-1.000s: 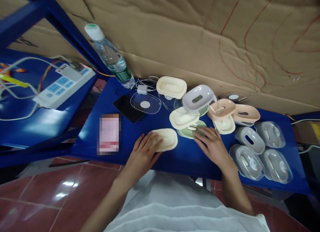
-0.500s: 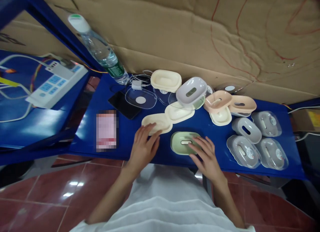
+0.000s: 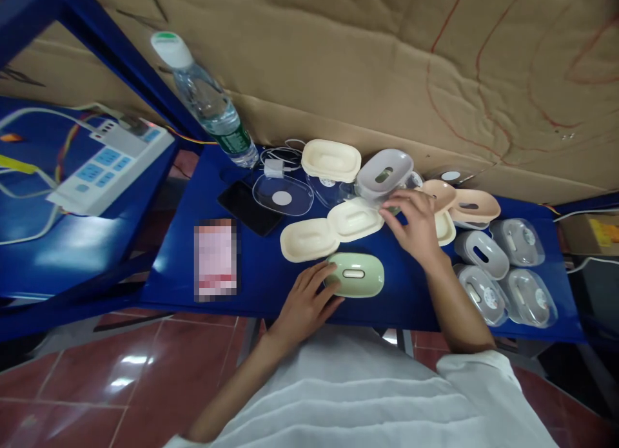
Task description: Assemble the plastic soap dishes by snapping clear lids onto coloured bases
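Observation:
A light green oval soap dish, with a pale piece in its central slot, lies near the table's front edge. My left hand rests at its left end with fingers apart, touching the rim. Farther back on the right, my right hand has closed its thumb and fingers at the front of a grey dish. Something greenish and a clear edge show by those fingertips, but what they grip is mostly hidden. Two cream oval pieces lie side by side behind the green dish.
Peach dishes and several grey dishes, some under clear lids, occupy the right side. A cream dish, clear lid, phone and water bottle stand behind left. A power strip lies far left.
My right hand has left the green dish and reached back to the grey dish. My left hand has moved from the cream piece to the green dish's left end.

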`<state>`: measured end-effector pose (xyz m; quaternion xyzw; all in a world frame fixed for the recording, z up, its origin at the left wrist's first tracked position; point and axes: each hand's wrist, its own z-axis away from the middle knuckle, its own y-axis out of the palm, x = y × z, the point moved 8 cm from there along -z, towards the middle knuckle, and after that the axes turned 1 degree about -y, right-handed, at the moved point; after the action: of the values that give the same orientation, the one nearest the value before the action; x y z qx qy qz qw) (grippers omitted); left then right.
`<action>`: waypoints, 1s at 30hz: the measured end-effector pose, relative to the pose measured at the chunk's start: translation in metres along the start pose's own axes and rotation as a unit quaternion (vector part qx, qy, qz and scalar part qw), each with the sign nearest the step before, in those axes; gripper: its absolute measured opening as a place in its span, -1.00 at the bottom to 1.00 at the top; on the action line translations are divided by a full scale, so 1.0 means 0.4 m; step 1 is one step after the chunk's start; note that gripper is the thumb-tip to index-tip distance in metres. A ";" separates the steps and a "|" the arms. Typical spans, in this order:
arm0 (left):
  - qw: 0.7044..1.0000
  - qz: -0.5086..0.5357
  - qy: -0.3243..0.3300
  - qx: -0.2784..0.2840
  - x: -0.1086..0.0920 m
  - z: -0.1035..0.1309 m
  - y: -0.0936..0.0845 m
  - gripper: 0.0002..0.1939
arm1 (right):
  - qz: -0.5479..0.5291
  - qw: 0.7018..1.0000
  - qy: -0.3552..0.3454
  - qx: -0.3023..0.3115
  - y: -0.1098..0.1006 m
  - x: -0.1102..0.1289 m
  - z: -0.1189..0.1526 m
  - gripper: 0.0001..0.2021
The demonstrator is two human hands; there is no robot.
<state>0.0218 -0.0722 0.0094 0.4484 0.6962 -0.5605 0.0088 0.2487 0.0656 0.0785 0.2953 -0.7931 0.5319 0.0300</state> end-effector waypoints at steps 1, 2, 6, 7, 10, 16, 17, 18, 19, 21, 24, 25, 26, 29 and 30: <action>1.000 0.008 -0.007 -0.012 0.006 0.001 -0.006 -0.76 | -0.043 0.999 0.013 -0.016 -0.016 -0.001 -0.004 -0.77; 1.000 0.015 -0.010 -0.020 0.010 0.000 -0.010 -0.75 | -0.088 0.995 0.030 -0.033 -0.032 -0.004 -0.004 -0.77; 0.999 0.033 -0.012 -0.022 0.012 -0.011 -0.013 -0.78 | -0.217 0.961 0.125 -0.117 -0.080 -0.037 0.056 -0.82; 0.999 0.037 -0.013 -0.021 0.012 -0.013 -0.015 -0.79 | -0.243 0.948 0.152 -0.137 -0.086 -0.048 0.086 -0.82; 0.999 0.052 -0.014 -0.010 0.015 -0.013 -0.014 -0.80 | -0.342 0.885 0.271 -0.162 -0.067 -0.085 0.204 -0.76; 0.996 0.083 -0.015 -0.004 0.026 -0.003 -0.004 -0.60 | -0.375 0.790 0.473 -0.105 0.044 -0.077 0.426 -0.54; 0.996 0.088 -0.019 -0.009 0.030 -0.002 -0.003 -0.55 | -0.362 0.791 0.482 -0.102 0.054 -0.069 0.443 -0.53; 0.995 0.094 -0.024 -0.011 0.033 -0.002 -0.002 -0.50 | -0.346 0.800 0.481 -0.098 0.062 -0.059 0.453 -0.53; 0.994 0.102 -0.029 -0.009 0.035 -0.001 0.000 -0.46 | -0.326 0.817 0.467 -0.089 0.066 -0.047 0.452 -0.53; 0.992 0.118 -0.032 -0.002 0.038 0.000 0.003 -0.38 | -0.283 0.863 0.415 -0.050 0.073 -0.015 0.429 -0.57; 0.992 0.124 -0.029 0.000 0.038 0.001 0.002 -0.32 | -0.226 0.928 0.296 0.018 0.076 0.040 0.367 -0.65; 0.992 0.119 -0.029 0.000 0.038 0.001 0.002 -0.31 | -0.210 0.942 0.260 0.032 0.072 0.053 0.348 -0.68; 0.993 0.114 -0.030 0.001 0.038 0.001 0.001 -0.32 | -0.195 0.952 0.230 0.045 0.068 0.063 0.331 -0.69; 0.994 0.105 -0.028 -0.001 0.037 -0.001 -0.002 -0.41 | -0.172 0.967 0.166 0.092 0.061 0.071 0.290 -0.69; 0.994 0.103 -0.027 -0.002 0.036 -0.003 -0.003 -0.46 | -0.167 0.968 0.148 0.113 0.062 0.072 0.280 -0.69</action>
<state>0.0129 -0.0625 0.0035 0.5025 0.6472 -0.5668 0.0860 0.2425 -0.0369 0.0201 0.3436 -0.6539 0.6432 0.2017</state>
